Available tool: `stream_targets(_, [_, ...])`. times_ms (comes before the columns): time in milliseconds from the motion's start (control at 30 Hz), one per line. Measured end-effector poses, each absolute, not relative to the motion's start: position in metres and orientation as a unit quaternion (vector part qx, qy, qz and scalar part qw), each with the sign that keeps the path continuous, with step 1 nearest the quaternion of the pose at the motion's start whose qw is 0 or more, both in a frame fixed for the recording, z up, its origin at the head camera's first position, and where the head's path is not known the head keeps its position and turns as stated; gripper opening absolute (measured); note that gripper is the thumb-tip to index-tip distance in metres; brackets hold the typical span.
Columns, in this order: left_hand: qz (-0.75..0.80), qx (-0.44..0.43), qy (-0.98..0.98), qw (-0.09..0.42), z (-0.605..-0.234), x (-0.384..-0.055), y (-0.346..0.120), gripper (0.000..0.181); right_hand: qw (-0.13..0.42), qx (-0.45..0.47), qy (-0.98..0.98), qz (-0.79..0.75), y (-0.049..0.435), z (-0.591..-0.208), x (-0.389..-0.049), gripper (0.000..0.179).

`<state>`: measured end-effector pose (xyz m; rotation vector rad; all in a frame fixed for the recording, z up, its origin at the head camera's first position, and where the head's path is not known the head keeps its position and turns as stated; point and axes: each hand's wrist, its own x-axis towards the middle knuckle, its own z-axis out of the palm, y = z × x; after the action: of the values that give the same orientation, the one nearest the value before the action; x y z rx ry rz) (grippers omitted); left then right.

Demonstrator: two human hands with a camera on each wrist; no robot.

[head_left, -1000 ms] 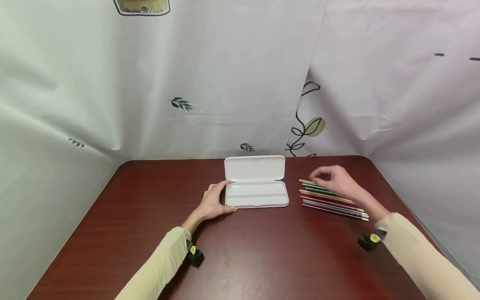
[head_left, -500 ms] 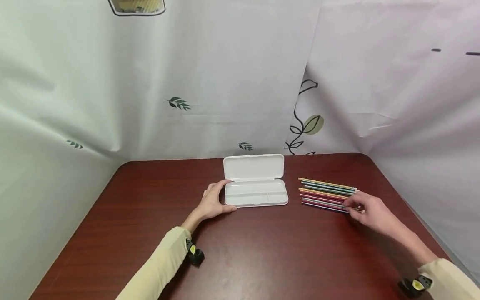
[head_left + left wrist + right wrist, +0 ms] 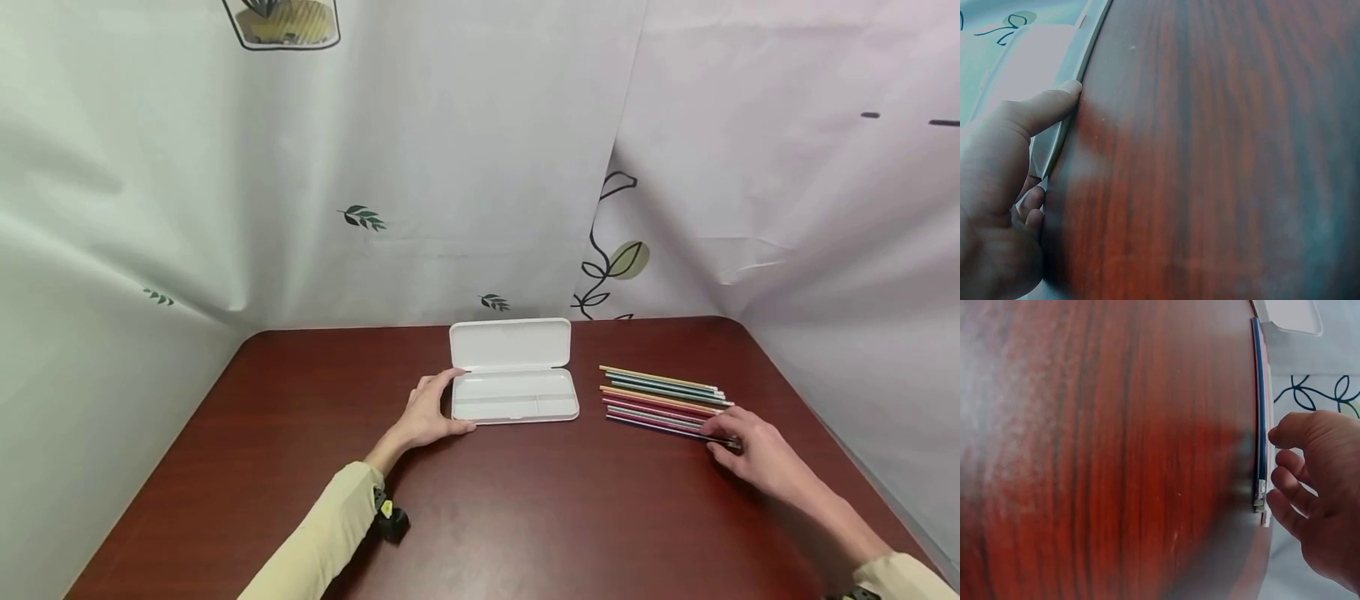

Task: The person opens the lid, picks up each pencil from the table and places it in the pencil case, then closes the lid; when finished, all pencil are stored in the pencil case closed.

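Note:
A white pencil case (image 3: 495, 409) lies on the table with its lid raised at the back and divided compartments in its base. My left hand (image 3: 426, 417) grips the case's left end, thumb along the front edge and fingers behind; the left wrist view shows the thumb (image 3: 1060, 103) on that edge. Right of the case, several coloured pencils (image 3: 660, 402) lie side by side, eraser ends to the right. My right hand (image 3: 765, 454) is at those ends, fingers loosely bent and apart from the thumb. Nearest it in the right wrist view is a dark blue pencil (image 3: 1262, 412).
The dark red wooden table (image 3: 525, 508) has rounded far corners. Behind and beside it hangs a pale sheet (image 3: 420, 150) printed with leaves. A wrist camera (image 3: 393, 525) sits on the left sleeve.
My right hand has come down from above the pencils' far side to their eraser ends, moving right and towards me. My left hand has stayed on the case.

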<state>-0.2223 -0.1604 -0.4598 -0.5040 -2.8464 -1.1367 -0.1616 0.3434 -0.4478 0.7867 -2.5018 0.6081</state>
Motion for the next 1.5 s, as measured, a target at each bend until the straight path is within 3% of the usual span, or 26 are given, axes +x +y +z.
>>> stream_targets(233, [-0.369,-0.163,-0.915,0.013,-0.46,-0.222,-0.16,0.089,0.22,0.284,-0.911,0.201,0.343,-0.449,-0.163,0.039])
stream_targets(1067, [-0.368,-0.159,-0.916,0.013,-0.46,-0.224,-0.164,0.09,0.129,0.264,-0.943,0.154,0.337,-0.44,-0.171,0.029])
stream_targets(1500, [-0.362,-0.168,-0.917,0.014,-0.459,-0.225,-0.162,0.09,0.156,0.295,-0.923,0.19,0.33,-0.435,-0.175,0.035])
